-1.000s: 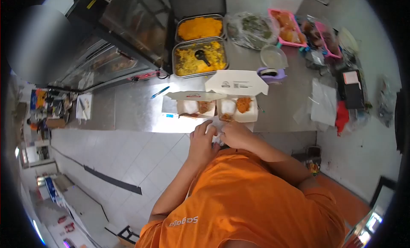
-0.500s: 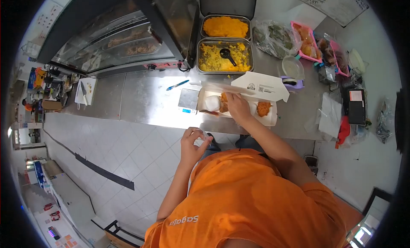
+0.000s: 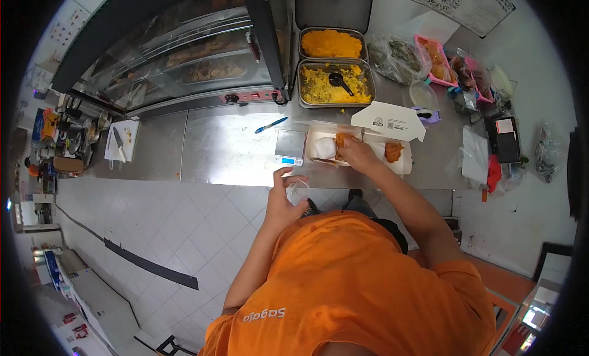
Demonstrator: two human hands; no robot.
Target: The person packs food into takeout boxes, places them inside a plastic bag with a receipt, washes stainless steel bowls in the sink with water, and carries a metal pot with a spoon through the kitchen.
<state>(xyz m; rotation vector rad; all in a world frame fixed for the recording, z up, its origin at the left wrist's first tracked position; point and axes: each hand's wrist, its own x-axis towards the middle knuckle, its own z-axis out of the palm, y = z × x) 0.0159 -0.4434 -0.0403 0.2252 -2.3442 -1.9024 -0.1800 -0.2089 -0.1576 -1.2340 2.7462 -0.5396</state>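
Two open white paper food boxes stand side by side at the counter's front edge. In the left box (image 3: 314, 134) sit a white rounded mound of rice (image 3: 325, 148) and a piece of fried chicken (image 3: 343, 137). My right hand (image 3: 358, 155) reaches into this box, its fingers closed on that chicken; the fingertips are partly hidden. A second fried piece (image 3: 393, 151) lies in the right box (image 3: 402, 166), whose printed lid (image 3: 388, 119) is folded back. Below the counter edge, my left hand (image 3: 281, 202) curls around a small clear plastic cup (image 3: 299, 191).
A small digital scale (image 3: 289, 146) and a blue pen (image 3: 271, 125) lie left of the boxes. Behind are metal trays of yellow food (image 3: 310, 92) with a black scoop (image 3: 339, 82). A glass warming cabinet (image 3: 215, 68) stands back left; bags and pink baskets (image 3: 437, 60) line the right.
My view has shifted slightly, so the counter things appear further right. The clear cup in my left hand shows more plainly. My right hand stays in the left box at the chicken.
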